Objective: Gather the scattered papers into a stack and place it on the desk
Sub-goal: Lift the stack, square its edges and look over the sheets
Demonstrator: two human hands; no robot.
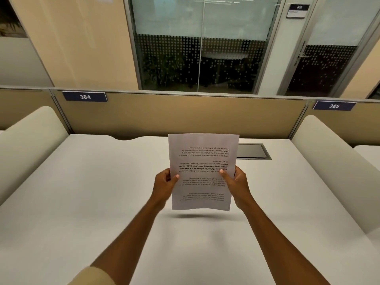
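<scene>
A stack of white printed papers [202, 159] is held upright above the white desk [102, 202], its text upside down to me. My left hand [163, 184] grips the stack's left edge, thumb on the front. My right hand [236, 184] grips the right edge the same way. The stack's bottom edge hovers just above the desk, casting a shadow below it. How many sheets are in the stack cannot be told.
A dark cable hatch [253, 151] is set in the desk behind the papers. Rounded white dividers stand at the left [30, 140] and right [329, 161]. A tan partition [185, 114] with a label "384" [85, 96] closes the back.
</scene>
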